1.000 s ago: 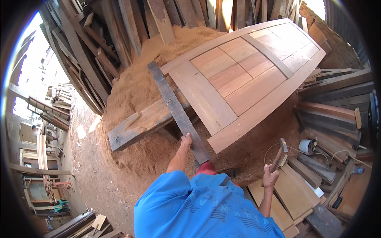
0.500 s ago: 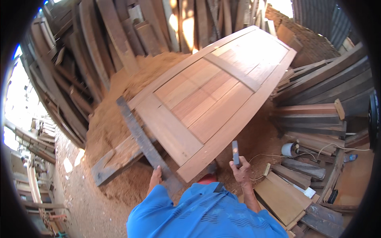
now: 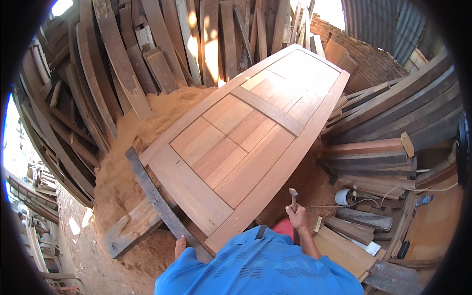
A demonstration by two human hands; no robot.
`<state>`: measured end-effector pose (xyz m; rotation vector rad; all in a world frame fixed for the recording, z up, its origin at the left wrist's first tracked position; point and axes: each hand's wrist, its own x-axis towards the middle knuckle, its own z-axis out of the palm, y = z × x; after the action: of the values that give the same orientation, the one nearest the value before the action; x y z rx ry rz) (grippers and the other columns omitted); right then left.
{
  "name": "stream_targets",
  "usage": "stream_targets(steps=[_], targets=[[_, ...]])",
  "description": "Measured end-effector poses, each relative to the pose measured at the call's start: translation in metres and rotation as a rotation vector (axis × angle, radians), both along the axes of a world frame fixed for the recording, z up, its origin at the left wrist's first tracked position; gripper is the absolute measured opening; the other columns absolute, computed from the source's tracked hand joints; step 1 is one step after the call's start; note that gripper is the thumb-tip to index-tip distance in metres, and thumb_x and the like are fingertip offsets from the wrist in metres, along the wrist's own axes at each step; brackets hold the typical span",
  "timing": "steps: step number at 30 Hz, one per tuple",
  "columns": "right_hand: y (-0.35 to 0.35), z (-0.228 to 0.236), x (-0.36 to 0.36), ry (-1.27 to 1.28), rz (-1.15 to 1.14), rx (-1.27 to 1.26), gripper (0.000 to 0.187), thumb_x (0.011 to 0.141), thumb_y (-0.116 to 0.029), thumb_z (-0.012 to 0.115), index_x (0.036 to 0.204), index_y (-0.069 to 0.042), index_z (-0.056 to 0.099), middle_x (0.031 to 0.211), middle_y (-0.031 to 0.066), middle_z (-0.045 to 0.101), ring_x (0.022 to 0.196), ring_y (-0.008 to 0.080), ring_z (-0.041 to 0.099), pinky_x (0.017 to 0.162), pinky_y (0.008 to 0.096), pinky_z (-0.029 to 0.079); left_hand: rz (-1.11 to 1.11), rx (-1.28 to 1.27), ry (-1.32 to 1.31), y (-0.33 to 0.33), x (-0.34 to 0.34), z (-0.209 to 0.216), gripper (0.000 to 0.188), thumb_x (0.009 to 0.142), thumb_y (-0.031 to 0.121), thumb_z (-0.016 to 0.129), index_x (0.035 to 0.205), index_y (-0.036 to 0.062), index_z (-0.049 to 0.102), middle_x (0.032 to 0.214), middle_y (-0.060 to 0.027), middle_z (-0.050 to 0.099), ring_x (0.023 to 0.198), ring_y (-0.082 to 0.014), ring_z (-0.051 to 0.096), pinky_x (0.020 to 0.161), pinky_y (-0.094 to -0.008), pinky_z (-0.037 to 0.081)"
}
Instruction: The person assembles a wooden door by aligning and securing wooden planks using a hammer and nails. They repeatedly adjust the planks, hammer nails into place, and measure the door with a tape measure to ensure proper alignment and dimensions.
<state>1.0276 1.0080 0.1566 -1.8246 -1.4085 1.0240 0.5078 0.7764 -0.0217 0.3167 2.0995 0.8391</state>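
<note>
A large wooden door panel (image 3: 265, 115) with inset boards and a cross rail lies at a slant in front of me. Along its near left end runs a dark wooden beam (image 3: 157, 199), its near end partly covered by my blue shirt. My left hand (image 3: 180, 247) is closed on the left edge of that beam, its fingers partly hidden. To the right of the door's near corner, my right hand (image 3: 296, 216) grips a hammer (image 3: 293, 193) by its handle, head up. The hammer does not touch the door.
A sawdust heap (image 3: 118, 169) lies left of the door, with another short beam (image 3: 132, 228) on it. Planks (image 3: 211, 44) lean upright behind. At right are stacked boards (image 3: 373, 147), a white pot (image 3: 345, 197), a pale cord (image 3: 418, 190) and a plastic bottle (image 3: 424, 200).
The hammer has turned in my right hand, so its handle now shows below the grip. My view has shifted, and the door and beam appear farther left. My left hand stays at the beam.
</note>
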Motion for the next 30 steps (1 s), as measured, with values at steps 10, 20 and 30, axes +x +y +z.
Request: stream_targets(steps=[10,20,30], targets=[[0.170,-0.070,0.016,0.341,0.028,-0.322,0.005,0.082,-0.002,0.055,0.078,-0.005,0.057,0.062,-0.0006,0.050,0.049,0.0098,0.050,0.042,0.0275,0.042,0.050,-0.593,0.876,0.109,0.101,0.055,0.073,0.084,0.031,0.068,0.140,-0.0037,0.037,0.143,-0.0273,0.039,0.137,-0.0419,0.033,0.112,-0.0481,0.032],[0.317,-0.121,0.093,-0.136,0.029,-0.067,0.035,0.081,-0.010,0.059,0.110,0.010,0.059,0.098,0.0217,0.065,0.092,0.0304,0.065,0.082,0.0411,0.050,-0.091,-0.422,0.620,0.224,0.256,0.050,0.086,0.087,0.038,0.054,0.151,-0.0071,0.019,0.158,-0.0295,0.012,0.148,-0.0456,0.003,0.120,-0.0530,0.005],[0.349,-0.148,0.085,-0.075,0.496,-0.400,0.022,0.090,-0.014,0.056,0.097,0.005,0.063,0.071,0.0112,0.064,0.057,0.0160,0.058,0.049,0.0294,0.045,-0.018,-0.254,0.459,0.181,0.258,0.059,0.074,0.085,0.036,0.061,0.142,-0.0052,0.038,0.152,-0.0324,0.027,0.143,-0.0446,0.024,0.118,-0.0473,0.022]])
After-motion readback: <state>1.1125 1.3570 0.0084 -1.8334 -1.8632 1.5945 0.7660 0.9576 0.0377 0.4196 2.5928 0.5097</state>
